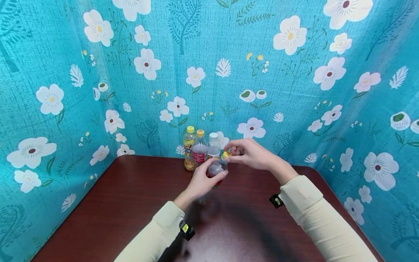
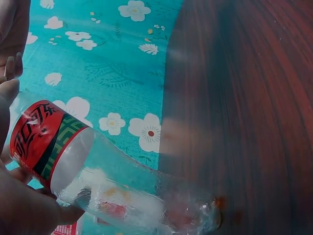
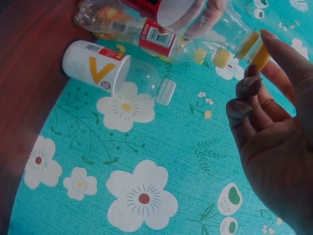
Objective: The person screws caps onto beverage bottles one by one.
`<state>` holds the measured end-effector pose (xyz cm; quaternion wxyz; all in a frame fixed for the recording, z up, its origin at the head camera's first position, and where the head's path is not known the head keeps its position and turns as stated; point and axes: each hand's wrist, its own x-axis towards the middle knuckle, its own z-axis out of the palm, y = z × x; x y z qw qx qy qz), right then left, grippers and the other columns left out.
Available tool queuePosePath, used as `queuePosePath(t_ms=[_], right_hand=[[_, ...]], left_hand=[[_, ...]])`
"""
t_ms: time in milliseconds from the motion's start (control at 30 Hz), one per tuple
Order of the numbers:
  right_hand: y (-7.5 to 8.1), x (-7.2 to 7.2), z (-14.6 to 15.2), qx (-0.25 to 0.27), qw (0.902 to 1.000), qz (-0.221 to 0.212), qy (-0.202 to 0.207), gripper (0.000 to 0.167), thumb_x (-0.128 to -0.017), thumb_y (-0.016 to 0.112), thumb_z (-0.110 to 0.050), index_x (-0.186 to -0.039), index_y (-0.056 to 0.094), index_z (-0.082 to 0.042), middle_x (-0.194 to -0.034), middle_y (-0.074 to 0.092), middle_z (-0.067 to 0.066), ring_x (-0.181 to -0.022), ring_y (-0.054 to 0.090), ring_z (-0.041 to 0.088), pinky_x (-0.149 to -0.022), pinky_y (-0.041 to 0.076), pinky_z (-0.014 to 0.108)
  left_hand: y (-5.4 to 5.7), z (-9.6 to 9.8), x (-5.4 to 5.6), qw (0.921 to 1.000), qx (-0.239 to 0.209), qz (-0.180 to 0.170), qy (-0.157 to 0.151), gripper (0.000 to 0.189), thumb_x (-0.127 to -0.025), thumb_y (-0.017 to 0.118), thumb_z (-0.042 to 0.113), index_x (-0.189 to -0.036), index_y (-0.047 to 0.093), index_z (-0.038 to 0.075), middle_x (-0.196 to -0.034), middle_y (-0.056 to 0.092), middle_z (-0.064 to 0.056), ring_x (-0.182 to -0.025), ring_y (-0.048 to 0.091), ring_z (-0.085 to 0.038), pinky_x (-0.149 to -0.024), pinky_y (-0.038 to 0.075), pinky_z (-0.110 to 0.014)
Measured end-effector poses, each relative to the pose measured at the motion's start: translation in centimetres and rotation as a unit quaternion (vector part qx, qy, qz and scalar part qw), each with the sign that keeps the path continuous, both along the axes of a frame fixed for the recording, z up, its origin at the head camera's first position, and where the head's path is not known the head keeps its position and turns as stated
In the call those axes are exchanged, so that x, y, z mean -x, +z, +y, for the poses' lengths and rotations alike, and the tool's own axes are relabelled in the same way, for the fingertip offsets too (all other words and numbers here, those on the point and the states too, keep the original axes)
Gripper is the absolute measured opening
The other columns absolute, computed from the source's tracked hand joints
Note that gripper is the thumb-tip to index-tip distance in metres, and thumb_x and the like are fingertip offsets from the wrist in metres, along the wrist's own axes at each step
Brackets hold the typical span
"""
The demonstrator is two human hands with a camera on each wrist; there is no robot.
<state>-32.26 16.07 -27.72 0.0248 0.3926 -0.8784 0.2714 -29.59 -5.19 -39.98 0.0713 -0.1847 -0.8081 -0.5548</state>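
Note:
My left hand [image 1: 200, 182] grips a clear plastic bottle [image 1: 218, 167] around its middle, just over the table. A red label [image 2: 34, 132] with dark lettering wraps the bottle, whose base points toward the tabletop in the left wrist view. With thumb and fingertips, my right hand [image 1: 252, 154] pinches a yellow cap [image 3: 261, 56] at the bottle's mouth. A yellow band [image 3: 248, 45] circles the neck, and a thin gap shows between it and the cap. My right hand's other fingers are curled loosely.
Behind the held bottle stand a yellow-labelled bottle [image 1: 188, 147], a red-labelled bottle with an orange-yellow cap [image 1: 200, 133], and a white-capped bottle [image 1: 214, 143]. They stand at the far side of the dark red-brown table [image 1: 137, 196]. A blue flowered curtain [image 1: 209, 47] surrounds the table.

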Motion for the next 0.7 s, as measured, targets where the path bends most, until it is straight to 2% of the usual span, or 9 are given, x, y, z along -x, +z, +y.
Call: queuePosePath(t_ms=[300,433,567,700], right_hand=[[-0.25,0.07,-0.24,0.006,0.9995,0.022,-0.021,0.016,-0.09,0.081,-0.029,-0.097,0.072,-0.017,-0.073,0.064,-0.007,-0.064,0.058,0.014,-0.064,0.05,0.033],[-0.33,-0.08,-0.4,0.003,0.9987,0.028,-0.042,0.023,-0.088,0.083,-0.036,-0.091,0.071,-0.017,-0.07,0.063,-0.006,-0.063,0.057,0.015,-0.062,0.05,0.033],[-0.07,-0.37,-0.3,-0.018,0.9987,0.03,-0.038,0.036,-0.086,0.083,-0.043,-0.108,0.071,-0.017,-0.075,0.06,-0.005,-0.06,0.052,0.015,-0.06,0.046,0.033],[0.3,-0.6,0.04,-0.041,0.9988,0.025,0.005,0.043,-0.092,0.078,-0.039,-0.128,0.067,-0.019,-0.087,0.061,-0.006,-0.065,0.055,0.014,-0.064,0.048,0.034]], left_hand=[[-0.32,0.17,-0.03,0.9999,-0.001,-0.01,0.0,0.053,-0.093,0.074,0.047,-0.14,0.057,0.029,-0.136,0.061,0.0,-0.114,0.061,-0.021,-0.092,0.056,-0.041],[-0.41,0.12,0.01,1.0,0.001,-0.008,0.0,0.052,-0.093,0.074,0.046,-0.139,0.057,0.03,-0.136,0.061,0.0,-0.114,0.061,-0.021,-0.092,0.056,-0.042],[-0.41,0.06,-0.05,1.0,-0.001,-0.006,0.001,0.051,-0.093,0.074,0.046,-0.138,0.058,0.029,-0.133,0.062,-0.001,-0.112,0.062,-0.022,-0.09,0.056,-0.041],[-0.43,0.01,-0.08,1.0,-0.002,-0.005,0.002,0.051,-0.093,0.074,0.045,-0.138,0.058,0.029,-0.131,0.063,-0.001,-0.111,0.062,-0.021,-0.089,0.057,-0.04]])
